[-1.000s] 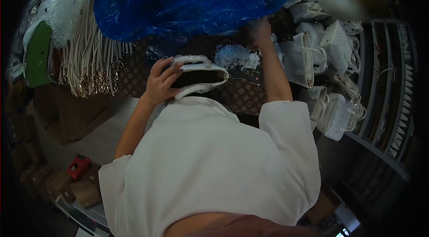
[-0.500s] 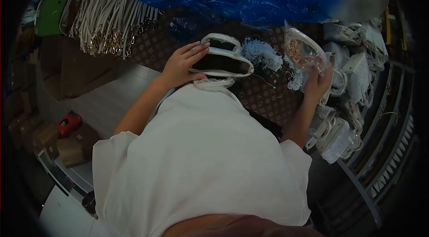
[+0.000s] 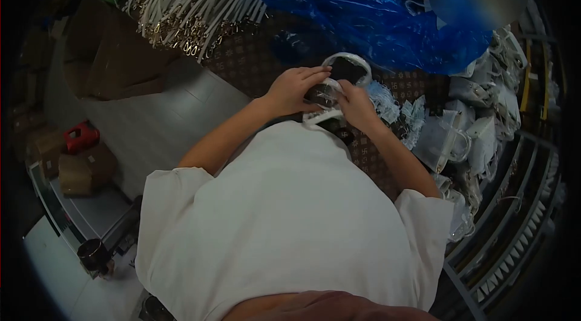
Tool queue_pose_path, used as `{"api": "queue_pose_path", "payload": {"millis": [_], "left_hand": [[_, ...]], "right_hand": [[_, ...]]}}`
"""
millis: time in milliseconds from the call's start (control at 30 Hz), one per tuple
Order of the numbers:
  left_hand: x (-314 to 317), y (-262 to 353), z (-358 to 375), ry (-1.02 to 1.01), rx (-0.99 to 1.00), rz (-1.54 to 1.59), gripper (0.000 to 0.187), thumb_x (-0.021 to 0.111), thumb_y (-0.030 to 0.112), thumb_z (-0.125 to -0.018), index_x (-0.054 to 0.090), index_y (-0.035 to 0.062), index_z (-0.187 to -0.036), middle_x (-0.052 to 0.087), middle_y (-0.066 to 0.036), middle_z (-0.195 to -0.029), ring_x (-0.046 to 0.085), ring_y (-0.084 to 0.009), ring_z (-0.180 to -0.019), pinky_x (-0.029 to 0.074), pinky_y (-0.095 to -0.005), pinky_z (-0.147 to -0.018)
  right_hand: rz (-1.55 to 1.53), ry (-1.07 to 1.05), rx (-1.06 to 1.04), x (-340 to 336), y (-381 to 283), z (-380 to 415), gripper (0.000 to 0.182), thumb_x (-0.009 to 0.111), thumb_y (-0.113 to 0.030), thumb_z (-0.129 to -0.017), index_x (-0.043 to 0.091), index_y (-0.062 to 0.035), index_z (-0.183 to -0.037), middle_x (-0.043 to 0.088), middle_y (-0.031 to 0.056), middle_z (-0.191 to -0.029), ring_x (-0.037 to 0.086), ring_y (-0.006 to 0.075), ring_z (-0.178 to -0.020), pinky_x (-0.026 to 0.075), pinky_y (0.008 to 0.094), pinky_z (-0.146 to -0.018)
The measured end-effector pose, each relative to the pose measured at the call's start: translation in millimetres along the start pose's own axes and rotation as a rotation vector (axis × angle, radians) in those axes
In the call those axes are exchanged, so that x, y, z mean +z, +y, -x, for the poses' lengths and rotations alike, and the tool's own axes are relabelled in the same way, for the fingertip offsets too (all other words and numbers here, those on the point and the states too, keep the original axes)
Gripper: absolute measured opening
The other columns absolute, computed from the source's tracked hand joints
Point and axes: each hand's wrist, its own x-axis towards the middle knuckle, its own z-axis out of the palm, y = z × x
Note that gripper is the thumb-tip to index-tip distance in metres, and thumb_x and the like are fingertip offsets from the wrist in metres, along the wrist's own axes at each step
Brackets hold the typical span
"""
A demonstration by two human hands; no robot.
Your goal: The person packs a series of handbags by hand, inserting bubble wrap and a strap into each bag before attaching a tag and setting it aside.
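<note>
A small white handbag (image 3: pixel 332 83) stands against my body with its dark mouth facing up and a pale handle looped at its far side. My left hand (image 3: pixel 296 89) grips its left end, fingers over the far rim and thumb on the near side. My right hand (image 3: pixel 359 106) is at the right part of the mouth, fingers bent down on a clear plastic packet (image 3: pixel 324 98) that lies partly inside the bag. The packet's contents and my right fingertips are mostly hidden.
Light blue-white thread scraps (image 3: pixel 387 103) lie right of the bag on the brown patterned surface (image 3: pixel 239 57). White straps with gold clasps (image 3: pixel 190 9) are heaped upper left. Blue plastic sheeting (image 3: pixel 363 12) covers the back. Wrapped white bags (image 3: pixel 481 133) pile up beside a metal rack (image 3: pixel 514 200).
My right hand has come left from the pile side to the handbag's mouth, bringing the clear packet with it. My left hand still holds the bag. The whole view has turned somewhat.
</note>
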Motion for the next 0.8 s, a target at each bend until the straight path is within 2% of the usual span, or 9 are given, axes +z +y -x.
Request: {"api": "queue_pose_path", "payload": {"millis": [33,67,167,233,333,567,600,667,800], "left_hand": [[2.0,-2.9,0.3,0.015,0.041,0.006,0.072,0.079,0.021,-0.056,0.049,0.0061,-0.12,0.047,-0.005,-0.13,0.05,-0.025,-0.112,0.042,-0.037,-0.091],[2.3,-3.8,1.7,0.019,0.042,0.003,0.072,0.079,0.021,-0.056,0.049,0.0061,-0.12,0.047,-0.005,-0.13,0.05,-0.025,-0.112,0.042,-0.037,-0.091],[9.2,-0.4,2.7,-0.053,0.095,-0.012,0.07,0.078,0.024,-0.057,0.05,0.0063,-0.119,0.047,-0.004,-0.13,0.051,-0.0236,-0.111,0.042,-0.0362,-0.091],[13.1,0.8,2.3,-0.047,0.105,-0.043,0.07,0.077,0.026,-0.057,0.051,0.007,-0.119,0.048,-0.003,-0.129,0.051,-0.0222,-0.109,0.041,-0.0352,-0.091],[13.7,-3.2,-2.4,-0.048,0.129,-0.033,0.068,0.077,0.026,-0.057,0.052,0.0074,-0.118,0.05,-0.002,-0.126,0.052,-0.0218,-0.108,0.042,-0.0349,-0.09],[14.2,-2.9,1.3,-0.033,0.113,-0.049,0.068,0.077,0.025,-0.057,0.052,0.0107,-0.119,0.056,-0.003,-0.115,0.053,-0.0214,-0.105,0.042,-0.0359,-0.088],[14.7,-3.6,0.6,-0.056,0.105,-0.044,0.067,0.076,0.026,-0.058,0.052,0.0111,-0.12,0.056,-0.003,-0.115,0.052,-0.021,-0.106,0.042,-0.0361,-0.089],[12.4,-5.0,-2.3,-0.095,0.099,-0.044,0.063,0.073,0.029,-0.062,0.052,0.0121,-0.12,0.055,-0.003,-0.117,0.051,-0.0207,-0.107,0.04,-0.0357,-0.091],[12.3,-12.5,-4.8,-0.115,0.115,-0.073,0.06,0.072,0.029,-0.064,0.053,0.011,-0.118,0.054,-0.003,-0.118,0.05,-0.0221,-0.107,0.039,-0.0371,-0.091]], "right_hand": [[-0.093,-0.008,0.014,2.8,1.9,0.0,0.026,0.055,-0.012,-0.083,0.053,0.0034,-0.103,0.06,0.022,-0.086,0.058,0.0391,-0.082,0.045,0.0412,-0.069],[-0.005,-0.234,0.154,5.2,15.1,0.0,0.032,0.053,-0.017,-0.085,0.052,-0.0001,-0.113,0.061,0.0211,-0.096,0.058,0.0365,-0.09,0.043,0.0387,-0.078],[-0.175,-0.297,0.233,28.6,75.1,-3.4,0.039,0.051,-0.024,-0.087,0.049,-0.0017,-0.119,0.059,0.0208,-0.105,0.056,0.033,-0.098,0.042,0.0372,-0.083],[-0.088,-0.349,0.479,28.1,55.5,-17.9,0.043,0.045,-0.028,-0.09,0.045,-0.0021,-0.125,0.052,0.0205,-0.119,0.049,0.0291,-0.11,0.037,0.0339,-0.093],[0.451,-0.493,-0.189,48.9,94.2,-43.0,0.045,0.037,-0.028,-0.091,0.04,-0.0041,-0.129,0.045,0.0189,-0.127,0.042,0.0266,-0.119,0.03,0.0334,-0.101],[1.541,-0.408,-0.576,59.3,106.6,-27.1,0.041,0.034,-0.027,-0.091,0.043,-0.0044,-0.125,0.045,0.0191,-0.126,0.042,0.0273,-0.119,0.029,0.0372,-0.102],[1.554,-0.426,-0.563,56.1,103.2,-25.9,0.041,0.034,-0.027,-0.091,0.044,-0.0045,-0.124,0.045,0.0191,-0.126,0.042,0.0274,-0.119,0.029,0.0377,-0.102],[0.308,-0.422,0.168,18.2,36.3,-13.9,0.036,0.039,-0.024,-0.09,0.049,-0.0017,-0.116,0.053,0.0239,-0.114,0.054,0.0329,-0.103,0.041,0.0409,-0.089],[0.578,-0.492,0.268,7.9,-7.5,-6.9,0.03,0.041,-0.022,-0.09,0.052,-0.0033,-0.111,0.058,0.0214,-0.102,0.057,0.0386,-0.088,0.046,0.0444,-0.076]]}}
